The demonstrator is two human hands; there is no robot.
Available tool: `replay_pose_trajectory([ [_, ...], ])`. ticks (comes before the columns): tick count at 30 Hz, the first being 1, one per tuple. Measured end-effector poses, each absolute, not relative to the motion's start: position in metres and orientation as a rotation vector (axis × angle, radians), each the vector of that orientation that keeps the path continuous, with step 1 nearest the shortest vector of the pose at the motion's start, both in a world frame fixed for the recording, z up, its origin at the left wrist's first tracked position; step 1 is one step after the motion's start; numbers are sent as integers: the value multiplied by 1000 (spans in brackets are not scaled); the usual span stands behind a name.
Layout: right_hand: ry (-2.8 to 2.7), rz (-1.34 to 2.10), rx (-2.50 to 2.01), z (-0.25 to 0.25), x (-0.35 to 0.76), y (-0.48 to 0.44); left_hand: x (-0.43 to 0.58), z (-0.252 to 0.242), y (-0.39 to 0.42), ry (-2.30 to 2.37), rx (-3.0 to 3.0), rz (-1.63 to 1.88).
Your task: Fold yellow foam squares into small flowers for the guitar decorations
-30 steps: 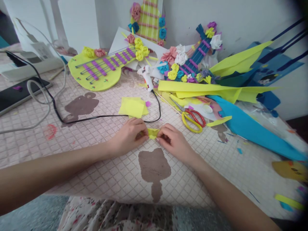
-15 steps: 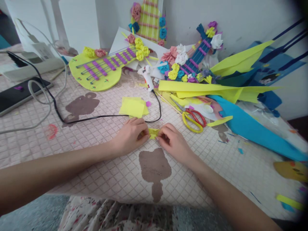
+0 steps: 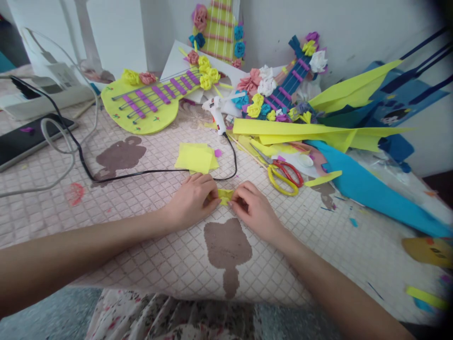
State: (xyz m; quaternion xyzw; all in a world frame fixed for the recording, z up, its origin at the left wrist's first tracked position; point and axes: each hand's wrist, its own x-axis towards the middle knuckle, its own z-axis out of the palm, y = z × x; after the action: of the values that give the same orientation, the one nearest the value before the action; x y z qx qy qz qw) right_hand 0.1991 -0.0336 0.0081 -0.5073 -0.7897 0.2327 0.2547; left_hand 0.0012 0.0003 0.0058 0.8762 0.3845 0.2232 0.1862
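Observation:
A small crumpled yellow paper piece (image 3: 224,195) lies on the quilted pink tablecloth (image 3: 148,222) between my two hands. My left hand (image 3: 193,199) pinches its left end with curled fingers. Closed on its right end is my right hand (image 3: 253,208). Both hands rest low on the cloth, just above a brown bear-shaped print (image 3: 226,248). A stack of yellow paper squares (image 3: 196,157) sits just beyond my left hand.
A white glue gun (image 3: 216,112) with its black cord (image 3: 141,173) lies behind the hands. Red-and-yellow scissors (image 3: 283,174) are to the right. Yellow and blue foam sheets (image 3: 354,141) pile at right; paper guitars with flowers (image 3: 152,97) stand at back. A phone (image 3: 24,139) lies far left.
The fingers of both hands have shifted slightly on the yellow paper piece, pressing it tighter. The hands stay in the same place.

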Motion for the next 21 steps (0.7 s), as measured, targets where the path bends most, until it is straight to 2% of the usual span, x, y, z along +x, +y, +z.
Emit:
replay_pose_trajectory([
  [21,-2152,585,-1412,9,196,-35,3,6,1,1097,2522,581],
])
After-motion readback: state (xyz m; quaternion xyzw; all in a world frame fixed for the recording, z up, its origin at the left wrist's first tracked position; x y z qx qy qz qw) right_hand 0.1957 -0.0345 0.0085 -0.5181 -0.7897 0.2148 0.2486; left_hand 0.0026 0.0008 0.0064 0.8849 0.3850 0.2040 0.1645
